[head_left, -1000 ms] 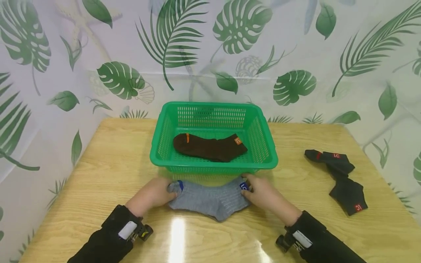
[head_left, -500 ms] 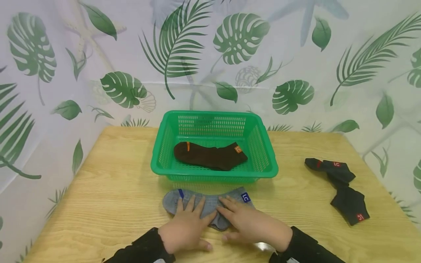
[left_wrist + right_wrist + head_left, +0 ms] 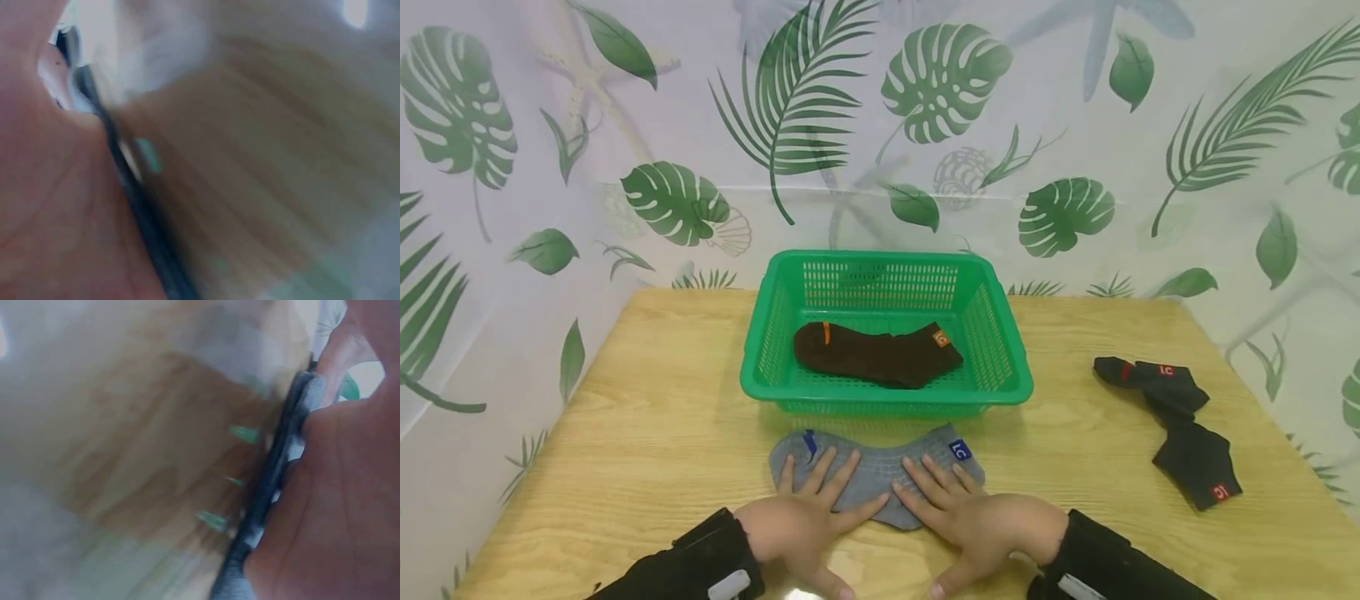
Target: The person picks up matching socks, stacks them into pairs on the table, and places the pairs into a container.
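Note:
A grey sock (image 3: 880, 460) with a blue toe stripe and a blue label lies flat on the table, just in front of the green basket. My left hand (image 3: 805, 525) rests on its left half with the fingers spread straight. On the right half, my right hand (image 3: 970, 517) presses down with straight, spread fingers. In both wrist views the palm fills one side, and the sock's edge (image 3: 269, 481) shows dark and blurred beside it. Whether one or two socks lie under my hands cannot be seen.
A green plastic basket (image 3: 887, 400) stands behind the sock. Inside it lies a brown sock (image 3: 880, 357) with orange marks. Dark grey socks (image 3: 1197, 462) with red labels lie at the right of the wooden table (image 3: 647, 400). A leaf-patterned cloth (image 3: 970, 225) hangs behind.
Both hands let go of the grey sock's two ends and moved inward onto it, laying their fingers flat. Over the last half second the fingers spread and shifted slightly apart.

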A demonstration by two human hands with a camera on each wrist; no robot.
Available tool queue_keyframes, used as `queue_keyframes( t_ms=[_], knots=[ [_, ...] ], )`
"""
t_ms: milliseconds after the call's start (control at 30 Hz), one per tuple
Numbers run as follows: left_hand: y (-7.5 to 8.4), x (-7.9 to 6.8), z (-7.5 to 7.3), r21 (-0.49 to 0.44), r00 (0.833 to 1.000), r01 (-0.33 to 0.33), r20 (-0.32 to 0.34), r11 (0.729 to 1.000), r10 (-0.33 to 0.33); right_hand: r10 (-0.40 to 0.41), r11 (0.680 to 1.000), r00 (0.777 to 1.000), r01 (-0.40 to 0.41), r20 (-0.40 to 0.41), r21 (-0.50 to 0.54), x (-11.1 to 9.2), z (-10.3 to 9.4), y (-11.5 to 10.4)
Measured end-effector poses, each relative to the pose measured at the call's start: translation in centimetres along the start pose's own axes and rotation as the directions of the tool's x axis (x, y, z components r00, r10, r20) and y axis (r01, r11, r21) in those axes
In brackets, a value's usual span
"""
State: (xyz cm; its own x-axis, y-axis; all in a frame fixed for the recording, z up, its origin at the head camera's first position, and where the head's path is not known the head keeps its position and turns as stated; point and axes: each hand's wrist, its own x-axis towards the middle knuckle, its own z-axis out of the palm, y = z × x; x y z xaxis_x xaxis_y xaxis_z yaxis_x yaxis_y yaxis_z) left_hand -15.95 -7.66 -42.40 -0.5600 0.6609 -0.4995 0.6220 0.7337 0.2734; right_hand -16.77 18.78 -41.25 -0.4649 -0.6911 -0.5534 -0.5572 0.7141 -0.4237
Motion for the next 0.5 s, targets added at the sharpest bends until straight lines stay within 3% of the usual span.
queue_keyframes(
  t_ms=[200, 333, 433, 500],
  knots=[
    [-1.1, 0.0, -0.2, -0.010, 0.999, -0.024, 0.042, 1.000, 0.024, 0.034, 0.998, 0.999, -0.033, 0.015, -0.044, -0.1, 0.2, 0.2],
    [-1.1, -0.3, -1.0, -0.103, 0.998, -0.048, 0.045, 0.994, 0.052, 0.045, 0.998, 0.999, -0.044, 0.008, -0.035, -0.1, -0.4, -0.2],
    [-1.2, -0.4, -2.0, -0.175, 0.992, -0.071, -0.115, 0.982, 0.052, 0.035, 0.999, 0.990, -0.038, -0.137, -0.019, -0.1, -1.6, -0.1],
    [-1.4, -0.4, -2.6, -0.151, 0.962, -0.089, -0.270, 0.984, 0.045, 0.018, 0.998, 0.962, -0.033, -0.272, -0.054, -0.1, -2.4, 0.4]
  ],
)
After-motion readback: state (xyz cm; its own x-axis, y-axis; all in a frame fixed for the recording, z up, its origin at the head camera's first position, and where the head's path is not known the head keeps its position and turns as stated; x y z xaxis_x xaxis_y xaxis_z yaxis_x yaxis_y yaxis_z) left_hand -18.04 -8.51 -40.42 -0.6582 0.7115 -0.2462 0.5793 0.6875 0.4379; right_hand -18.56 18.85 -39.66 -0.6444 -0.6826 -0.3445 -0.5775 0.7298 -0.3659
